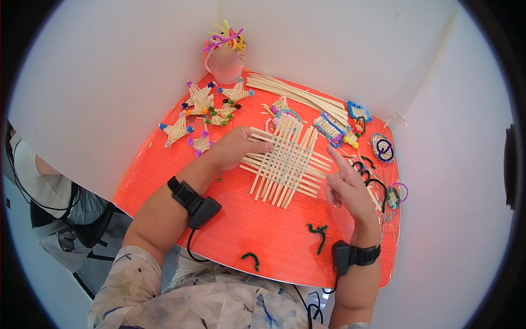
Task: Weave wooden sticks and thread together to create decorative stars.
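A woven mat of pale flat bamboo strips lies tilted in the middle of the red table, its loose strip ends sticking out on all sides. My left hand grips it at the upper left, the thumb lying over the strips and the other fingers partly hidden. Beside the mat's right-hand strip ends is my right hand. Its index finger stretches up and away while the others curl loosely, and nothing shows in it. Two dark green fuzzy wire pieces, one bent and one branched, rest nearer me.
Several star-shaped woven pieces lie at the left. A bundle of loose strips lies along the back. Black-handled scissors, an oval woven piece and thin offcuts crowd the right. A cup of coloured fuzzy wires stands in the far corner.
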Available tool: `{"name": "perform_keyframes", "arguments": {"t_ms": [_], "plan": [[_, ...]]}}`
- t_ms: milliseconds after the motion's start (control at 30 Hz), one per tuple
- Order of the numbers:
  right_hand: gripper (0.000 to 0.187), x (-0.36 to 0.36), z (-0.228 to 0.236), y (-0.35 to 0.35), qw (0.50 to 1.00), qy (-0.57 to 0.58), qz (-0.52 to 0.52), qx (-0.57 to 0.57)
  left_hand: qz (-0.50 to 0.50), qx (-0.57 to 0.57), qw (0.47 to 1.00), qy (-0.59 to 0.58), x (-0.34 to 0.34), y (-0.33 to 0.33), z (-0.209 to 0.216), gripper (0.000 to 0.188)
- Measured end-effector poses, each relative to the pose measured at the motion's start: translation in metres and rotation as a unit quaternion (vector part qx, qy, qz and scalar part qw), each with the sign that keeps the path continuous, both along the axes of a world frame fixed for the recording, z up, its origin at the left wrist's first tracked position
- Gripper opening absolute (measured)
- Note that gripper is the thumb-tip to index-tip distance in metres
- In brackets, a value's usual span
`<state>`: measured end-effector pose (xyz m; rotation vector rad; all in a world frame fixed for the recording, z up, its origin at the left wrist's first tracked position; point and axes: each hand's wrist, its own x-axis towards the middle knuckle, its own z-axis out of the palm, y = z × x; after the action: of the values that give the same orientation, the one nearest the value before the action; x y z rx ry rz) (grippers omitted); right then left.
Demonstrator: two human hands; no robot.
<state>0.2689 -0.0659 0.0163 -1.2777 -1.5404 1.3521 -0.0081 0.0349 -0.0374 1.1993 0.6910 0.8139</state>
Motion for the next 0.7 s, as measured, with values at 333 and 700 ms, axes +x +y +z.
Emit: {"name": "perform_keyframes", "arguments": {"t_ms": [333,700], "plan": [[0.073,-0.004,-0.005,-0.001,0.998,-0.045,0.002,0.036,0.033,0.052,0.996,0.071,0.005,-0.018,0.025,0.028],[0.082,-0.02,0.0,-0.006,0.999,0.011,-0.027,0.021,0.06,0.097,0.99,0.084,0.007,-0.026,0.036,0.027]]}}
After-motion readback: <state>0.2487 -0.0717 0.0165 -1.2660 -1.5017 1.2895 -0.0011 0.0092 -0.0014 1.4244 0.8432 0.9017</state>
